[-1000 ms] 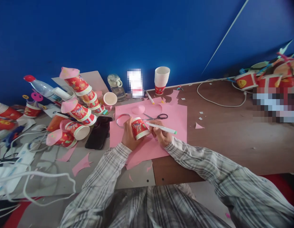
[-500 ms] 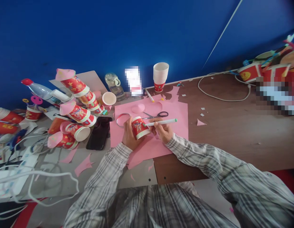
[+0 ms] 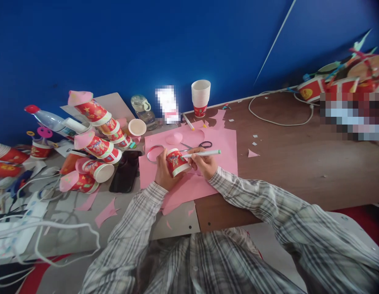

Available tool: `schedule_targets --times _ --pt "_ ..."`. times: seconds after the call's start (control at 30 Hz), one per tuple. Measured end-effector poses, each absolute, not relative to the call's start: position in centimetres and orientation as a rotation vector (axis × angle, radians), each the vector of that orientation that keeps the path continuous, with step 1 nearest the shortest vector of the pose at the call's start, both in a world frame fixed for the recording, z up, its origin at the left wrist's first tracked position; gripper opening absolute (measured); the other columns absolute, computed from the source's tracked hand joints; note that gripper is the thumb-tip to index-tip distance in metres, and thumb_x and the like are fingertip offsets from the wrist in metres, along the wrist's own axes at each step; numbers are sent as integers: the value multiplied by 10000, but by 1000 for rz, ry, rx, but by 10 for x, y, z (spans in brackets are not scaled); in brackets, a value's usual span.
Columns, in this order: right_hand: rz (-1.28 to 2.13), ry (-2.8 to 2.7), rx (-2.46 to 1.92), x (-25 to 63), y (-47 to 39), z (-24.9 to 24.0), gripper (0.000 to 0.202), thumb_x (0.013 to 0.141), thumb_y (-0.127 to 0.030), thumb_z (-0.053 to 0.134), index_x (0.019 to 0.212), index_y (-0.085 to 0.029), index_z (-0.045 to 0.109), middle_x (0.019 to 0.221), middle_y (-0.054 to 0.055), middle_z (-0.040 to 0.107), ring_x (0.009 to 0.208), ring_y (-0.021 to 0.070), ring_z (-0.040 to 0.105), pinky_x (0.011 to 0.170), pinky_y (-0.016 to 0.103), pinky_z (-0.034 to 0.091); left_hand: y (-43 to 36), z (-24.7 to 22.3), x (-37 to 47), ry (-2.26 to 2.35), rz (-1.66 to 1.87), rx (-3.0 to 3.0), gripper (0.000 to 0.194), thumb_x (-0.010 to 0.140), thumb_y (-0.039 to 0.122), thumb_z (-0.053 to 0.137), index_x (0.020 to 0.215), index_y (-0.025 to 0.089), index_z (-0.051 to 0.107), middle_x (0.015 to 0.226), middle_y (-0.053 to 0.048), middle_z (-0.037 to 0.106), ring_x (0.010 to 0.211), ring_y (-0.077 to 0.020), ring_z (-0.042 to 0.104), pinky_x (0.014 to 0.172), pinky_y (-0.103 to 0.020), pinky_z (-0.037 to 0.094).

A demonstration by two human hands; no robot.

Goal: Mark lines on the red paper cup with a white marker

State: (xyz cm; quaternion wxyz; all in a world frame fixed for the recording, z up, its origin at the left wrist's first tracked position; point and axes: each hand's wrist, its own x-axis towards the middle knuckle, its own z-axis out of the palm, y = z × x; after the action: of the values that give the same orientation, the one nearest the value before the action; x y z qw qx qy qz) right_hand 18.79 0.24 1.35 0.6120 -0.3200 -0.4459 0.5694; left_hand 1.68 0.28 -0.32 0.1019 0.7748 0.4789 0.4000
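My left hand (image 3: 163,173) is closed around a red printed paper cup (image 3: 176,161), held tilted above the pink paper sheet (image 3: 220,163). In my right hand (image 3: 204,164) is a white marker (image 3: 204,154) with a green end, its other end at the cup's side. Whether the tip touches the cup I cannot tell. Just behind the hands lie scissors (image 3: 205,144) with black handles, partly hidden. A roll of tape (image 3: 152,154) rests left of the cup. A pink paper cone (image 3: 174,138) sits farther back on the sheet.
At the back stands a stack of paper cups (image 3: 200,99). Decorated cups (image 3: 97,145) with pink tops, a black phone (image 3: 125,171) and a water bottle (image 3: 143,111) are to the left. White cables (image 3: 63,226) cross the left front. Another cable (image 3: 279,124) loops at the right.
The whole view has shifted slightly, so things appear a little farther left. The cup and marker stay in my hands, nearly in the same pose.
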Motion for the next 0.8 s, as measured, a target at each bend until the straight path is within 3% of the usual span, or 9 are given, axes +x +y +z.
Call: schedule_targets --times 0.8 --pt "1338 -1023 -798 191 5 14 393 707 -505 611 849 -144 551 561 -6 558 365 82 411 393 245 340 2 -2 19 1417 1175 2322 951 668 651 558 1345 131 140 1220 -192 383 1113 -316 431 942 -528 444"
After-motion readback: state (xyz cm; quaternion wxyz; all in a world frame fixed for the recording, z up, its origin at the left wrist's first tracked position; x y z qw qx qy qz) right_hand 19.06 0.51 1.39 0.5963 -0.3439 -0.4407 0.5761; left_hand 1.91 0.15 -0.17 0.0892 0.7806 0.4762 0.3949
